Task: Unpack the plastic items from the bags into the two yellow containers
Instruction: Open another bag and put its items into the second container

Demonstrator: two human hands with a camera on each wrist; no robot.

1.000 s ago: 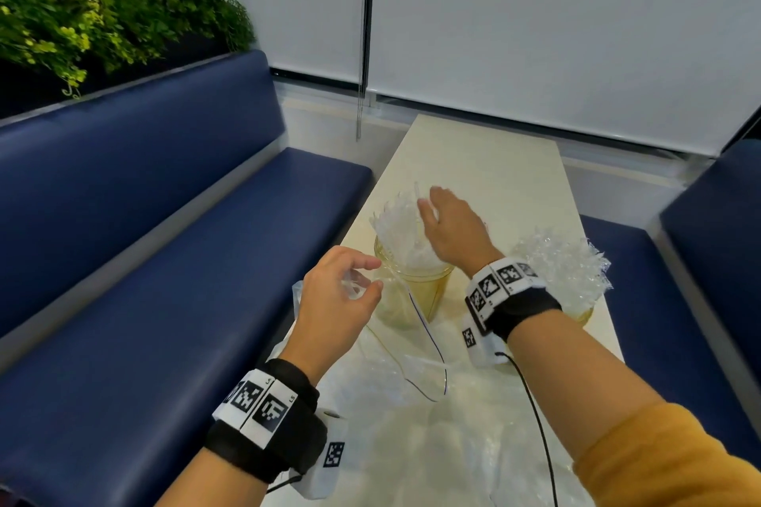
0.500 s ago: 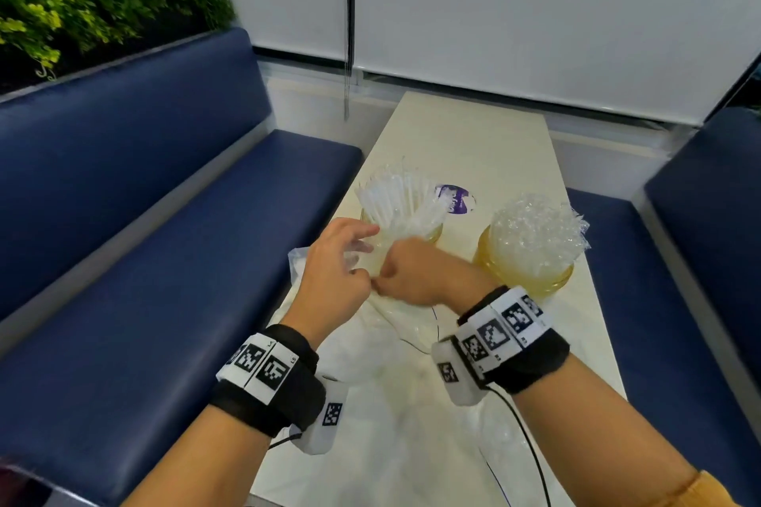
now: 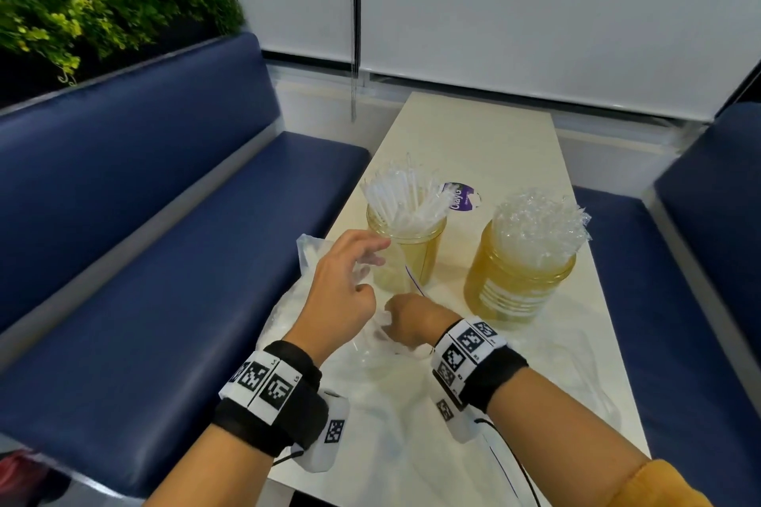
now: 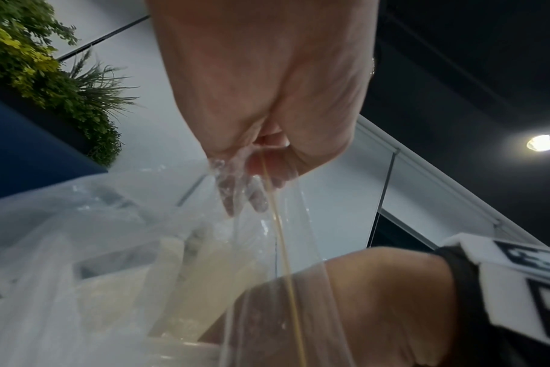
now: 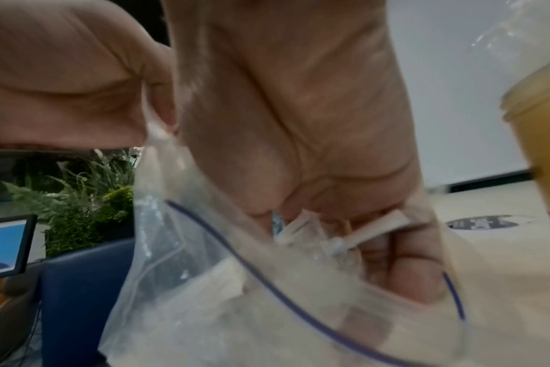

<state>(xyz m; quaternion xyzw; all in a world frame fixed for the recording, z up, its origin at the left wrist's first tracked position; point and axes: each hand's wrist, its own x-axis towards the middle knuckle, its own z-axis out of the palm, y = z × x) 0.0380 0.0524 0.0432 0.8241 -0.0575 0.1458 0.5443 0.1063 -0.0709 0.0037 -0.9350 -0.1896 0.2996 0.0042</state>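
Note:
Two yellow containers stand on the table: the left container (image 3: 405, 255) holds white wrapped plastic items fanned out of its top, the right container (image 3: 514, 280) is packed with clear wrapped items. A clear zip bag (image 3: 370, 325) lies in front of the left one. My left hand (image 3: 346, 292) pinches the bag's rim (image 4: 236, 173) and holds it up. My right hand (image 3: 412, 323) is inside the bag's mouth, fingers curled round several white plastic pieces (image 5: 346, 236). The bag's purple zip line (image 5: 267, 273) runs under that hand.
More clear bags (image 3: 432, 445) lie on the near end of the cream table (image 3: 473, 136). A purple round sticker (image 3: 461, 196) sits behind the containers. Blue benches (image 3: 164, 259) flank the table on both sides, with plants behind the left one.
My right hand has come back from the left container's top and down into the bag. The left hand has kept hold of the bag's rim.

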